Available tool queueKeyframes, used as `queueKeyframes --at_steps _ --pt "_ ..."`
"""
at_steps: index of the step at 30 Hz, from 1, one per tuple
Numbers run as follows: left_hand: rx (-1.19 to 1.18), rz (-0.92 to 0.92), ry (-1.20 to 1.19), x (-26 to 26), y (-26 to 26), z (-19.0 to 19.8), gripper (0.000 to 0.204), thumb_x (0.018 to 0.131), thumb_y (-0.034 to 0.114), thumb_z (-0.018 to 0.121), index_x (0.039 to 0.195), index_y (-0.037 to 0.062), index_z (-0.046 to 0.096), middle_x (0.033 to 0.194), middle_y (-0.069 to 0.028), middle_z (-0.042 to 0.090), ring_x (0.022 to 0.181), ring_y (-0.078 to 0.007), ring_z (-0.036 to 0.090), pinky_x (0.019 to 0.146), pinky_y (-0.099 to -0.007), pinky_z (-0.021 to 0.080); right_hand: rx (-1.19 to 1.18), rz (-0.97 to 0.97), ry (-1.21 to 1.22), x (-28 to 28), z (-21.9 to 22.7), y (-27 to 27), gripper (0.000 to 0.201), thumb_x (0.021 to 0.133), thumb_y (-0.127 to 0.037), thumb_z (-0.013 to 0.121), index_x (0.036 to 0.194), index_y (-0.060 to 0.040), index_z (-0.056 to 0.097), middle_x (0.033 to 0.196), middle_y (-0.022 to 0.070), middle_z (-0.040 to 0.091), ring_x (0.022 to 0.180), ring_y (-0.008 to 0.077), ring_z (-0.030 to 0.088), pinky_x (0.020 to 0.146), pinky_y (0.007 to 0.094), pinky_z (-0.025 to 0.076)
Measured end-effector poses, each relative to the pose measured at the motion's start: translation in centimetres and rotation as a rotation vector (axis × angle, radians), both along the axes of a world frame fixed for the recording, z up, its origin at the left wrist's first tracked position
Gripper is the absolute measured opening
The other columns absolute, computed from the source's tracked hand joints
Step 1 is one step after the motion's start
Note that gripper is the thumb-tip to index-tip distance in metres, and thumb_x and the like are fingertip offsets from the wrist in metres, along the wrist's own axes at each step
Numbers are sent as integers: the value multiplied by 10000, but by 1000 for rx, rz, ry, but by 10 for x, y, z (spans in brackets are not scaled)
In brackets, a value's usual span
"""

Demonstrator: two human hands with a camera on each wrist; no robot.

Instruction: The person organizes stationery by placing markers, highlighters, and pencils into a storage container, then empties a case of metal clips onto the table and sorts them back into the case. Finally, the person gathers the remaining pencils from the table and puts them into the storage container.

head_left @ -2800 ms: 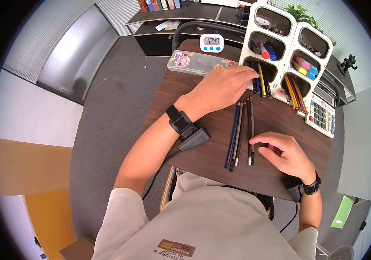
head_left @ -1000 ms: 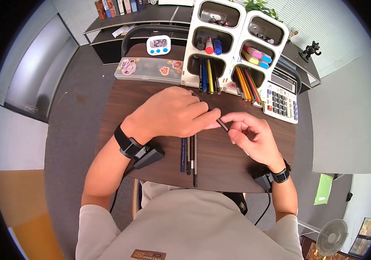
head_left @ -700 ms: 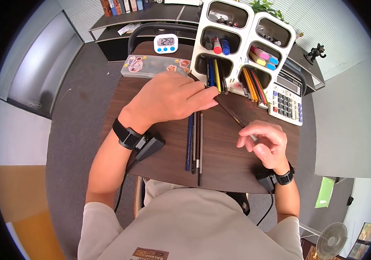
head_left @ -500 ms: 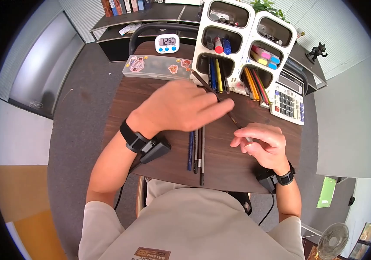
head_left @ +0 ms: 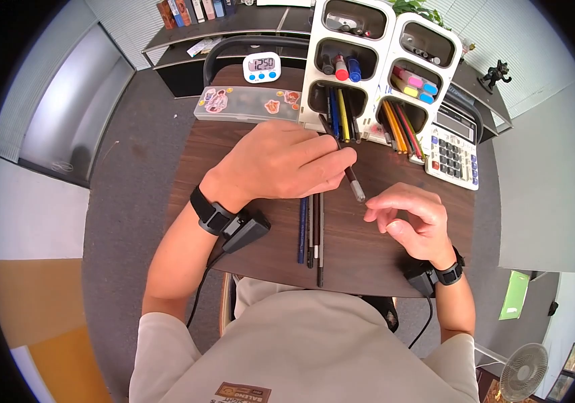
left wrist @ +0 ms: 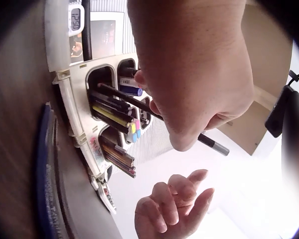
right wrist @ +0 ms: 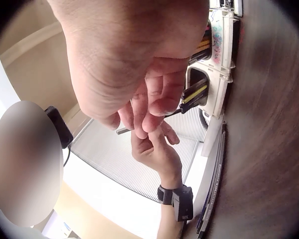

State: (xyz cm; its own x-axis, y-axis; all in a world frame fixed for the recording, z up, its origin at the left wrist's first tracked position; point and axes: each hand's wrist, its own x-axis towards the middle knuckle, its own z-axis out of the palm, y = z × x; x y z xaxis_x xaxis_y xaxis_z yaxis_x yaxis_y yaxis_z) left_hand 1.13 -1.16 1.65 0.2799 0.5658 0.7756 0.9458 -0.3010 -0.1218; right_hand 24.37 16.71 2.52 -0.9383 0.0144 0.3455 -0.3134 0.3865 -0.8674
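My left hand point(head_left: 287, 161) pinches a dark brown pencil point(head_left: 353, 183) with a greyish end, held slantwise above the table. In the left wrist view, the pencil point(left wrist: 214, 143) runs out past the fingers on both sides, its grey end pointing away from the organizer. Close to that end is my right hand point(head_left: 412, 218), its fingers loosely bent and nothing between them. Several dark and blue pencils point(head_left: 311, 235) lie side by side on the table below the left hand. More pencils point(head_left: 343, 114) stand in a lower compartment of the white desk organizer point(head_left: 377, 101).
Coloured pencils point(head_left: 398, 127) and highlighters point(head_left: 414, 84) fill the organizer's right column, with markers point(head_left: 341, 69) on the left. A calculator point(head_left: 452, 154) stands at the right. A stickered clear pencil case point(head_left: 247, 104) and a digital timer point(head_left: 262, 67) are at the back.
My left hand has come back from the organizer and now grips a brown pencil. The pencil's grey end, at the right hand's fingers half a second ago, has drawn away from them.
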Motion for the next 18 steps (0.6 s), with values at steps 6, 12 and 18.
queueKeyframes --at_steps 6,12,18 --pt "-27 74 -55 -9 0 -2 453 719 64 836 1158 138 749 909 -8 704 640 -186 648 547 -328 499 -2 7 22 -1 0 -1 248 964 -96 741 1197 -17 770 1008 90 783 854 159 716 676 274 554" --pt "-47 160 -81 -26 6 -9 475 775 73 820 1232 148 714 979 -23 728 678 -227 681 582 -348 529 32 20 21 -2 2 -2 209 962 -29 728 1164 -21 780 1028 88 782 888 162 715 669 276 557" --pt "-249 310 -215 -34 9 -22 409 884 66 744 1285 130 695 1068 -44 738 777 -251 714 633 -358 558 31 -28 -36 -3 0 -5 198 977 -5 712 1163 -28 776 1036 89 773 878 157 719 668 273 562"
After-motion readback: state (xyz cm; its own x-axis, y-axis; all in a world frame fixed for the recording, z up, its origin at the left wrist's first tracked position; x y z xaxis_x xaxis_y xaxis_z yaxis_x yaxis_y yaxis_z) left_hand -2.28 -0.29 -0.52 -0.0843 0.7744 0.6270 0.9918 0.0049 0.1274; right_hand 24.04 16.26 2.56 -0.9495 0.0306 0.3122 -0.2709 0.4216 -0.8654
